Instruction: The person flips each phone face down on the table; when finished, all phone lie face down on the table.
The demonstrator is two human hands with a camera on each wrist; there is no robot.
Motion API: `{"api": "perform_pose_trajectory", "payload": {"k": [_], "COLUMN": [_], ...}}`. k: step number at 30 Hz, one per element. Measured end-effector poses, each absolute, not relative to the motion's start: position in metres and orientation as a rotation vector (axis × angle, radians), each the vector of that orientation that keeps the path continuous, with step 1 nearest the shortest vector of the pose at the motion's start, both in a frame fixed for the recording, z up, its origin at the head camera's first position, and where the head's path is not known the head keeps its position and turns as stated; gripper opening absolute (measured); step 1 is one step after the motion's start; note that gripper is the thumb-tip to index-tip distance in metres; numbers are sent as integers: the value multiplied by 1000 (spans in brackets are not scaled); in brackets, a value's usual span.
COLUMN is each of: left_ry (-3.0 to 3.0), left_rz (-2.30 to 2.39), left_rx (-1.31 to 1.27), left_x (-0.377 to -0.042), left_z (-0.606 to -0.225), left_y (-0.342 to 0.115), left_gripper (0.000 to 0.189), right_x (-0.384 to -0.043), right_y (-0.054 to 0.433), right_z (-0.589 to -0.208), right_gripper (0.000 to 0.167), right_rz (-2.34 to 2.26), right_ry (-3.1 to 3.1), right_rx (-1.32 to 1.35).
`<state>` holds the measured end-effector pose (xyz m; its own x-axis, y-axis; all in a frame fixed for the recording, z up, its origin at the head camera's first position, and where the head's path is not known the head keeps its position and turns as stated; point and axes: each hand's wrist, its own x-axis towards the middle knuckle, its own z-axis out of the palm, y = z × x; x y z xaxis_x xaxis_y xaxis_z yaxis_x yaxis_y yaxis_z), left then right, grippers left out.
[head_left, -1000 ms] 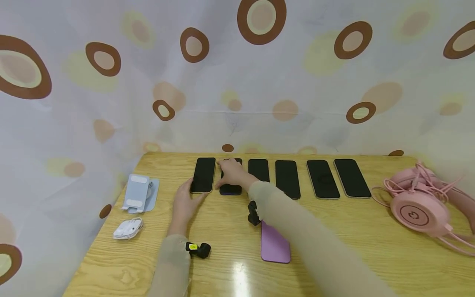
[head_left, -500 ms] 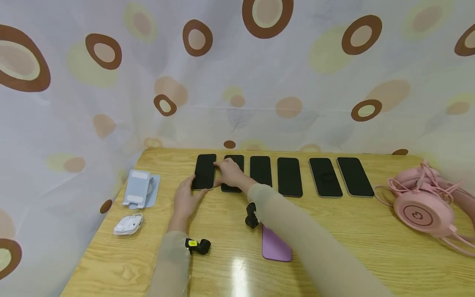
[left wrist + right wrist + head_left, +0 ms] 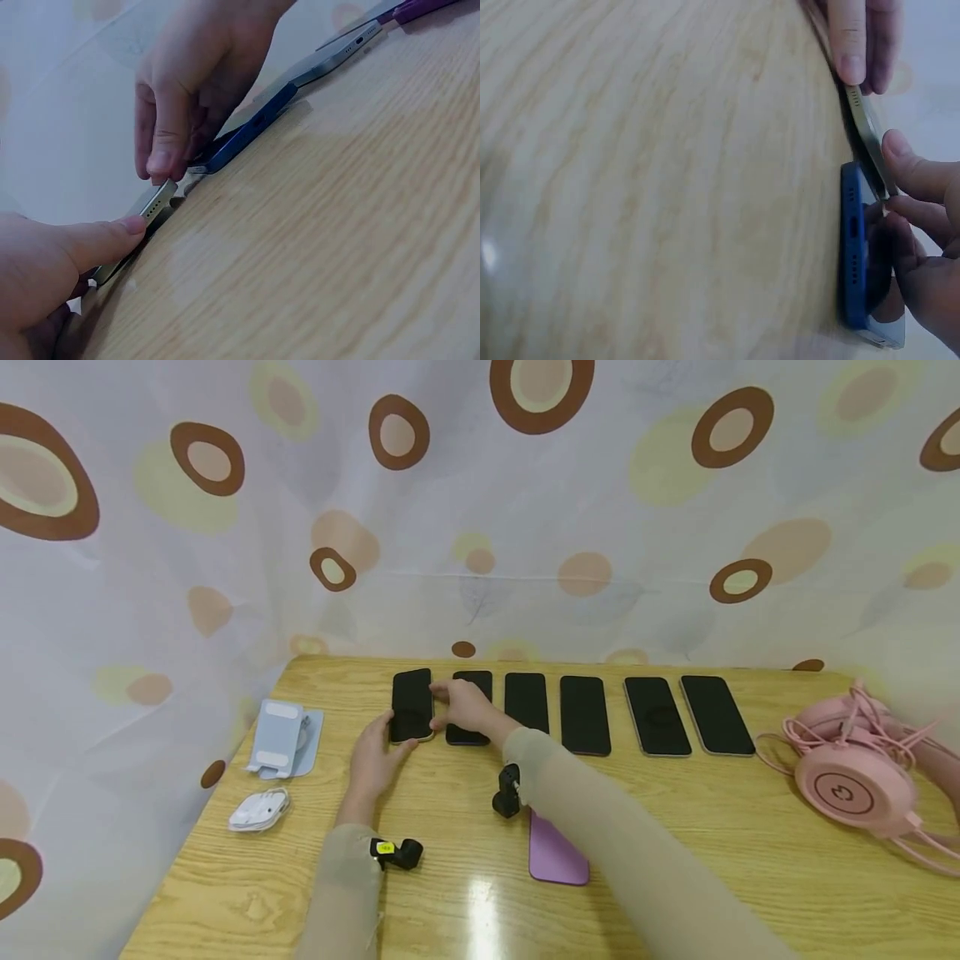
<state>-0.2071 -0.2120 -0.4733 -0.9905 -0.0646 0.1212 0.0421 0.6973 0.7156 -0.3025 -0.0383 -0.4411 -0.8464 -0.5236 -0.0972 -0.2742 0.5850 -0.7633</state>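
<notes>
The leftmost black-screened phone [image 3: 412, 706] has a pale gold frame and is tilted, its right side raised off the wooden table. My left hand [image 3: 372, 762] grips its left side, with the thumb on the bottom edge [image 3: 156, 206]. At the right edge, my right hand [image 3: 465, 706] pinches it between thumb and fingertips. Under the right hand lies a second phone with a blue frame [image 3: 853, 247], partly covered by that hand in the head view. Several more dark-screened phones continue the row, among them this one [image 3: 585, 714].
A purple phone [image 3: 557, 852] lies face down nearer the front, partly behind the right sleeve. On the left stand a light blue phone stand [image 3: 276, 739] and coiled white wired earphones [image 3: 258, 811]. Pink headphones [image 3: 851, 785] with a tangled cable rest at the right. A patterned curtain [image 3: 525, 618] borders the table's back.
My right hand has shifted a little left from over the blue-framed phone to the leftmost phone's right edge. That edge has risen, tilting the phone. The left hand stays at its side.
</notes>
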Motion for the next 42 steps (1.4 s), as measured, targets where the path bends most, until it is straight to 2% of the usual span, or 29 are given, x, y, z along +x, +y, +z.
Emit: {"api": "perform_pose_trajectory", "payload": {"k": [7, 13, 21, 29, 36, 42], "left_ry": [-2800, -2816, -2808, -2678, -2519, -2389], "left_rz": [-1155, -1178, -1201, -1335, -1484, -1652], "left_rx": [-20, -24, -83, -170, -244, -207], "left_x": [-206, -206, -207, -204, -204, -202], "left_z": [-473, -471, -471, -473, -473, -471], "left_y": [-212, -212, -212, -214, -213, -212], "left_gripper": [62, 55, 49, 43, 48, 52], "right_x": [-302, -302, -297, -287, -282, -278], "right_y": [-42, -46, -42, -48, -55, -60], "right_z": [-443, -441, -444, -434, -432, -432], "right_gripper": [53, 33, 31, 39, 41, 40], "right_rz": [-1563, -1672, -1737, -1628, -1527, -1519], "right_ry": [2209, 2178, 2204, 2394, 2549, 2575], "right_rx": [-379, -340, -361, -515, -626, -650]}}
